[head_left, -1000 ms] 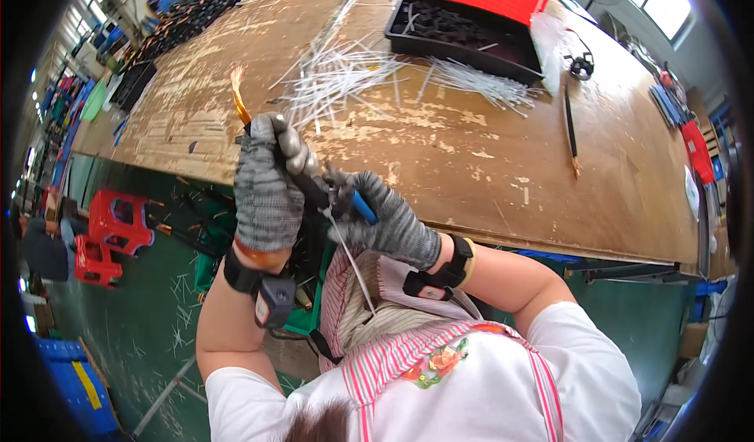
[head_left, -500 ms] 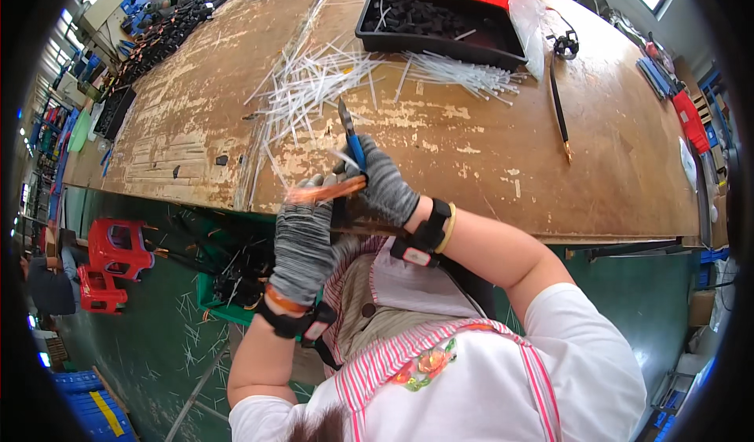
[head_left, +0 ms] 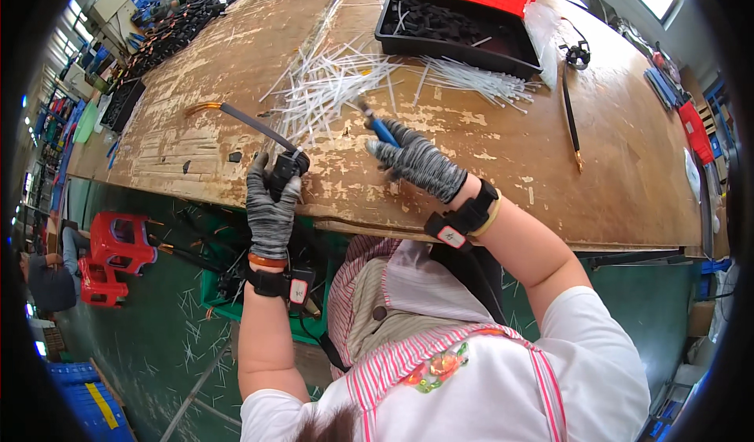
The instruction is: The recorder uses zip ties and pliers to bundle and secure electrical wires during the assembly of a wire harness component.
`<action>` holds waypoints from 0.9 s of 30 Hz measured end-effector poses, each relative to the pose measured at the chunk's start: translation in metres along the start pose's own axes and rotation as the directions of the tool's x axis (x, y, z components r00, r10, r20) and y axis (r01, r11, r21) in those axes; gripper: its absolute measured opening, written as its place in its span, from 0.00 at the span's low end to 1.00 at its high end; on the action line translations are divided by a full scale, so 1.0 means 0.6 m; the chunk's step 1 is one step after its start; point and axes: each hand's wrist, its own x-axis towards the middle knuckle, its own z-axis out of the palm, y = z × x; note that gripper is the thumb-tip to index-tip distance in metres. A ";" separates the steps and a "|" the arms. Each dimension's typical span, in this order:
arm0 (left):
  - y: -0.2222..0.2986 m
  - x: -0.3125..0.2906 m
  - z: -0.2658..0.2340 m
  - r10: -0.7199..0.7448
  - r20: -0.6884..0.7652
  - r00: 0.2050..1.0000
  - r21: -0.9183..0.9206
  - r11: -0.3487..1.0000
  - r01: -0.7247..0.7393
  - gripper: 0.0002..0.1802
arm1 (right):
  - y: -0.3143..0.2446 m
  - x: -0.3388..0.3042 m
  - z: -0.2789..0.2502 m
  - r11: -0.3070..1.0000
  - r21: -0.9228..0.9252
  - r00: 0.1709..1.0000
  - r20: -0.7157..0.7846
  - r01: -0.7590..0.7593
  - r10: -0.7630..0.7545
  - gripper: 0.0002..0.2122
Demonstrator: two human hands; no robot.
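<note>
Gloved in grey knit, my left hand point(head_left: 271, 214) grips a black cable assembly at the table's near edge. Its round black connector point(head_left: 289, 167) sits between thumb and fingers. From there a dark sleeved cable point(head_left: 255, 124) runs up and left, ending in bare copper strands point(head_left: 204, 106). To the right, my right hand point(head_left: 424, 165) is closed around blue-handled cutting pliers point(head_left: 383, 132), their blurred jaws pointing up toward the loose white cable ties point(head_left: 334, 84). The pliers are apart from the cable.
A black tray point(head_left: 463, 55) of small black parts stands at the back, beside more cable ties point(head_left: 479, 82). Another cable assembly point(head_left: 571, 112) lies at the right. Under the table edge, a green crate point(head_left: 212, 289) holds dark cables. Red stools point(head_left: 118, 245) stand on the left; a person sits far left.
My hands have moved apart. The left has swung the cable assembly leftward, its copper end now pointing up and left. My right hand has gone right with the pliers.
</note>
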 end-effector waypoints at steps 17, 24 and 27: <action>-0.017 -0.003 -0.015 -0.129 -0.072 0.989 -0.207 0.972 0.111 0.31 | -0.044 0.053 0.099 0.502 -0.825 0.959 0.281 0.258 -0.032 0.24; -0.007 -0.002 -0.014 -0.104 -0.055 0.993 -0.157 0.983 0.094 0.29 | -0.040 0.075 0.097 0.573 -0.789 0.953 0.300 0.221 0.045 0.20; -0.005 -0.002 -0.011 -0.106 -0.057 0.993 -0.187 0.978 0.094 0.28 | -0.050 0.070 0.092 0.781 -0.624 0.937 0.294 0.038 0.190 0.17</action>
